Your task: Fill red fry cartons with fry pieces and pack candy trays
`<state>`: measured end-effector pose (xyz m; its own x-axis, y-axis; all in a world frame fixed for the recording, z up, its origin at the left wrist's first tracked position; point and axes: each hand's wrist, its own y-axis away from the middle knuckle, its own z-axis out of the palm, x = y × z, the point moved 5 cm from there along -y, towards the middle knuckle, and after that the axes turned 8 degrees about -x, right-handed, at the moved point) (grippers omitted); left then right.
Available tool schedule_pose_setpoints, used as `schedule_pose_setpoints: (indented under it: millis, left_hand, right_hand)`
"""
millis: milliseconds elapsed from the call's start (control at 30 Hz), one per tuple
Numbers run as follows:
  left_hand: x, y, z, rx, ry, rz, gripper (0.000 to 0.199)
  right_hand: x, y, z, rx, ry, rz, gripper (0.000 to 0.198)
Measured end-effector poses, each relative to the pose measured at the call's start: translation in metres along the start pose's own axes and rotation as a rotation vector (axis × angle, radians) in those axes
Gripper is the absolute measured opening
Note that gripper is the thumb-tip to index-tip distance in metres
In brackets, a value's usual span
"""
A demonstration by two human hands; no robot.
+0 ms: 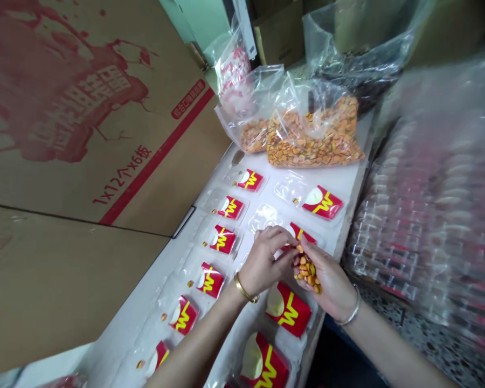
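Note:
A handful of small orange pieces with dark-and-yellow edges [306, 271] lies cupped in my right hand [331, 285]. My left hand [267, 258], with a gold bracelet on its wrist, meets it from the left, its thumb and fingertips pinched at one orange piece beside the right thumb. Beneath both hands are clear plastic trays in two rows, each with a red packet bearing a yellow zigzag mark [291, 310]. A single orange piece [190, 284] shows in most left-row trays. My hands partly cover one red packet [303, 233] in the right row.
Clear bags of the same orange pieces [313, 143] stand at the table's far end, beside a pink-and-white bag [233, 75]. A large printed carton [161, 134] walls the left side. Stacked clear plastic packs [424, 215] fill the right, below table height or nearby.

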<state>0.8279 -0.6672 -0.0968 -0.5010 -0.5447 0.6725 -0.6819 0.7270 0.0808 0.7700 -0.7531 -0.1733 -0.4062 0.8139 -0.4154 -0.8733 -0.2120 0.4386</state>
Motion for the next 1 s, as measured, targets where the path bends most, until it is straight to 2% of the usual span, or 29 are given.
schedule_pose_setpoints:
  millis: [100,233,300,400,567,800,900,1000]
  left_hand:
    - [-0.008,0.028,0.0,0.096,0.11,-0.069,0.014]
    - [-0.043,0.048,-0.011,0.31,0.086,-0.248,0.016]
    - [-0.057,0.049,-0.011,0.332,-0.026,-0.284,0.015]
    - [-0.066,0.042,-0.003,0.278,-0.228,-0.269,0.012]
    - [-0.063,0.031,0.012,0.195,-0.482,-0.253,0.017]
    - [-0.061,0.031,0.028,0.119,-0.574,-0.312,0.023]
    - [-0.054,0.04,0.026,0.165,-0.524,-0.335,0.026]
    - [-0.03,0.061,0.015,0.246,-0.274,-0.268,0.029]
  right_hand:
    - [0.017,0.009,0.007,-0.045,-0.01,0.071,0.035]
    - [0.029,0.02,0.007,-0.002,-0.137,0.117,0.019]
    - [0.031,0.025,0.004,0.018,-0.158,0.103,0.014]
    - [0.032,0.031,0.001,0.047,-0.129,0.072,0.014]
    - [0.032,0.035,-0.002,0.053,-0.044,0.019,0.021]
    - [0.036,0.038,0.002,0.036,0.007,-0.008,0.025]
    - [0.038,0.042,0.006,0.023,0.006,-0.014,0.025]
    - [0.041,0.047,0.011,-0.012,0.02,-0.028,0.024]
